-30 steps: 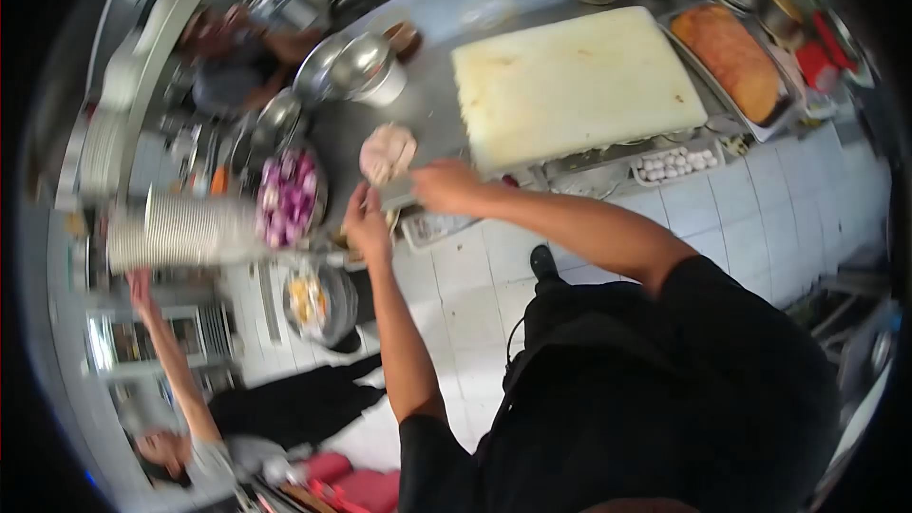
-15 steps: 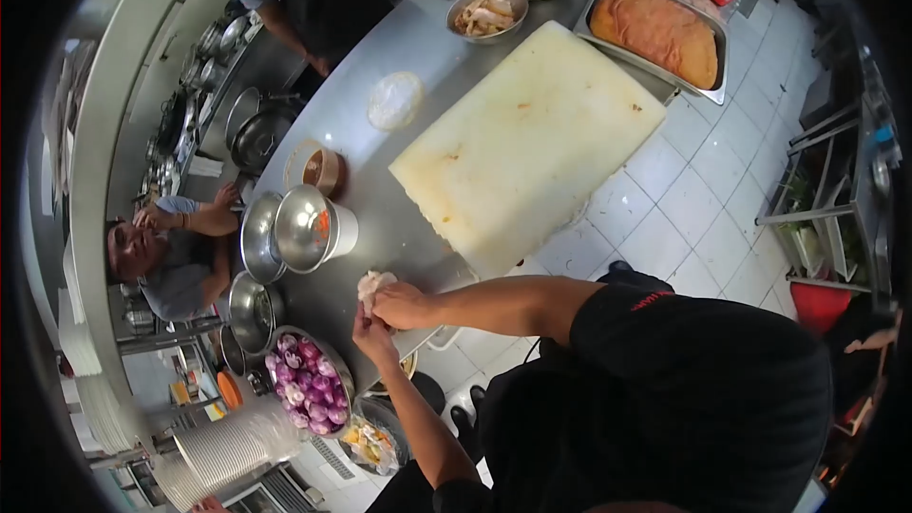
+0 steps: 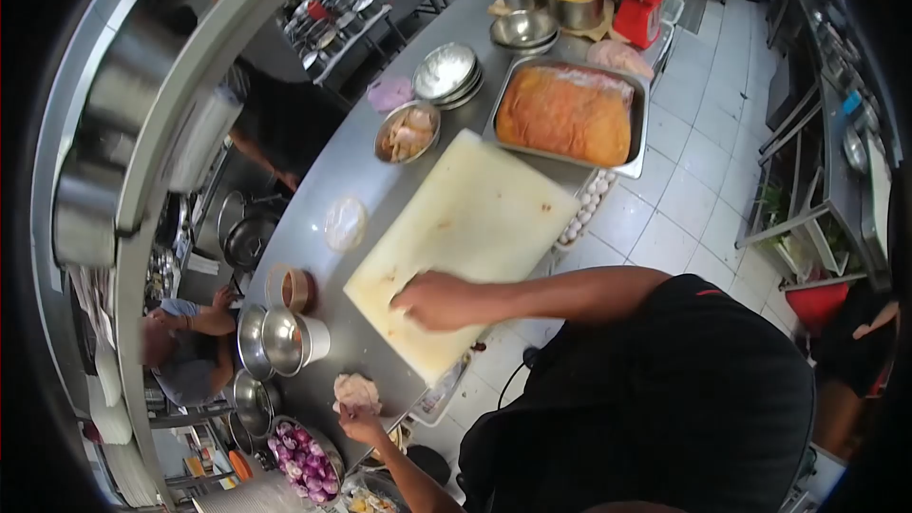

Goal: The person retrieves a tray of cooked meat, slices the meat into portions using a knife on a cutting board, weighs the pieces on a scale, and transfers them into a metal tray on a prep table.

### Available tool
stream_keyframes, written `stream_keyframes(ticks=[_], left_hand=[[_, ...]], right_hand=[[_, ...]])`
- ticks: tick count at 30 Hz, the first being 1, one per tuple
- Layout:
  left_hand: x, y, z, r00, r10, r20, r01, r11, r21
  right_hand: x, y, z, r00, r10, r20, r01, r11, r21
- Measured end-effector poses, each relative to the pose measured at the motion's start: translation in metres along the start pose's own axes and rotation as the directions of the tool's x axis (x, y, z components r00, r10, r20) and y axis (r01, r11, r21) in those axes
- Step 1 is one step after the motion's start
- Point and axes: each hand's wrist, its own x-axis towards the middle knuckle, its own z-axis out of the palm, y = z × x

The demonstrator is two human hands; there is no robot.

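My left hand point(image 3: 359, 424) grips the lower edge of a pale piece of raw meat point(image 3: 357, 392) near the steel table's front edge. Over the near part of the large cream cutting board point(image 3: 475, 218) is my right hand point(image 3: 429, 301), its fingers curled and blurred; what it holds, if anything, cannot be made out. Close to my left hand stands a bowl of peeled purple onions point(image 3: 302, 461). Beyond the board lies a deep tray point(image 3: 638, 167) with a large orange-coloured slab of meat point(image 3: 565, 116).
Steel bowls point(image 3: 283, 340) and a brown sauce container point(image 3: 296, 291) line the table's left side. Past the board are a bowl of meat pieces point(image 3: 408, 132), stacked bowls point(image 3: 445, 72) and a red scale point(image 3: 638, 14). Eggs point(image 3: 591, 201) sit beside the board. Two people stand across the table.
My hands were together at the meat; my right hand has moved away over the board, while my left keeps the meat. The view has shifted, showing more of the table's far end.
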Motion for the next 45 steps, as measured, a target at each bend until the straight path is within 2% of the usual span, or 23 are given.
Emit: stream_keyframes(ticks=[1, 3, 4, 5, 6, 7, 8, 10, 11, 12, 13, 14, 16, 18, 21, 24, 28, 31, 39, 41, 42, 44, 45], left_hand=[[-0.006, 0.013, -0.003, 1.000, -0.016, -0.024, 0.016, 1.000, 0.018], [-0.002, -0.002, 0.008, 0.995, -0.097, -0.012, 0.097, 0.995, -0.029], [0.004, -0.014, 0.011, 0.984, -0.176, 0.018, 0.177, 0.982, -0.068], [0.012, -0.022, 0.007, 0.984, -0.168, 0.052, 0.170, 0.985, -0.034], [0.005, 0.009, -0.006, 0.955, -0.280, 0.100, 0.290, 0.951, -0.105], [-0.001, 0.041, -0.020, 0.910, -0.386, 0.152, 0.409, 0.897, -0.169], [0.000, 0.052, -0.016, 0.910, -0.386, 0.151, 0.408, 0.897, -0.170], [-0.009, 0.056, -0.019, 0.993, -0.088, -0.076, 0.085, 0.996, -0.036], [-0.020, 0.077, -0.025, 0.986, -0.152, 0.073, 0.169, 0.884, -0.437], [-0.029, 0.077, -0.021, 0.996, -0.086, -0.005, 0.078, 0.925, -0.373], [-0.046, 0.121, -0.032, 0.999, -0.038, 0.024, 0.046, 0.850, -0.524], [-0.056, 0.137, -0.036, 0.997, -0.075, 0.010, 0.074, 0.930, -0.361], [-0.071, 0.158, -0.031, 0.974, -0.225, 0.029, 0.206, 0.822, -0.531], [-0.083, 0.153, -0.025, 0.977, -0.214, -0.012, 0.167, 0.794, -0.584], [-0.102, 0.172, -0.049, 0.933, -0.359, 0.025, 0.324, 0.807, -0.494], [-0.119, 0.158, -0.064, 0.892, -0.452, -0.001, 0.397, 0.784, -0.477], [-0.141, 0.146, -0.070, 0.907, -0.402, -0.127, 0.297, 0.823, -0.485], [-0.155, 0.136, -0.065, 0.887, -0.462, -0.005, 0.384, 0.742, -0.550], [-0.163, 0.171, -0.043, 0.897, -0.421, 0.134, 0.413, 0.692, -0.592], [-0.156, 0.190, -0.038, 0.917, -0.360, 0.170, 0.389, 0.718, -0.577], [-0.156, 0.199, -0.039, 0.928, -0.327, 0.181, 0.370, 0.741, -0.560], [-0.156, 0.209, -0.030, 0.925, -0.318, 0.210, 0.377, 0.689, -0.620], [-0.155, 0.212, -0.026, 0.930, -0.282, 0.235, 0.367, 0.699, -0.613]], right_hand=[[-0.013, 0.019, -0.038, 0.992, 0.075, -0.103, -0.065, 0.994, 0.090], [-0.044, 0.051, -0.124, 0.956, 0.074, -0.283, -0.069, 0.997, 0.029], [-0.063, 0.057, -0.169, 0.927, 0.195, -0.320, -0.209, 0.978, -0.010], [-0.081, 0.081, -0.200, 0.886, 0.104, -0.452, -0.176, 0.977, -0.120], [-0.098, 0.093, -0.237, 0.904, 0.113, -0.412, -0.214, 0.955, -0.207], [-0.117, 0.113, -0.263, 0.843, 0.156, -0.515, -0.290, 0.937, -0.192], [-0.135, 0.130, -0.285, 0.770, 0.189, -0.609, -0.361, 0.917, -0.171], [-0.165, 0.143, -0.328, 0.664, 0.250, -0.705, -0.481, 0.864, -0.147], [-0.180, 0.156, -0.341, 0.630, 0.219, -0.745, -0.463, 0.876, -0.134], [-0.189, 0.162, -0.353, 0.619, 0.201, -0.759, -0.443, 0.887, -0.126], [-0.199, 0.171, -0.364, 0.602, 0.246, -0.760, -0.475, 0.875, -0.093], [-0.207, 0.186, -0.374, 0.615, 0.292, -0.733, -0.466, 0.884, -0.039], [-0.207, 0.180, -0.396, 0.632, 0.415, -0.654, -0.509, 0.859, 0.054], [-0.215, 0.224, -0.428, 0.586, 0.387, -0.712, -0.466, 0.880, 0.094], [-0.211, 0.247, -0.469, 0.595, 0.403, -0.695, -0.509, 0.859, 0.062], [-0.182, 0.234, -0.454, 0.621, 0.327, -0.712, -0.409, 0.910, 0.061], [-0.148, 0.202, -0.409, 0.741, 0.248, -0.624, -0.319, 0.948, -0.003], [-0.138, 0.183, -0.390, 0.788, 0.284, -0.547, -0.361, 0.932, -0.035], [-0.154, 0.175, -0.383, 0.658, 0.375, -0.653, -0.450, 0.891, 0.058], [-0.174, 0.194, -0.387, 0.621, 0.283, -0.731, -0.507, 0.856, -0.099], [-0.185, 0.194, -0.389, 0.616, 0.325, -0.718, -0.596, 0.788, -0.154], [-0.213, 0.234, -0.382, 0.527, 0.418, -0.740, -0.651, 0.758, -0.036], [-0.220, 0.241, -0.375, 0.415, 0.616, -0.669, -0.721, 0.672, 0.172]])
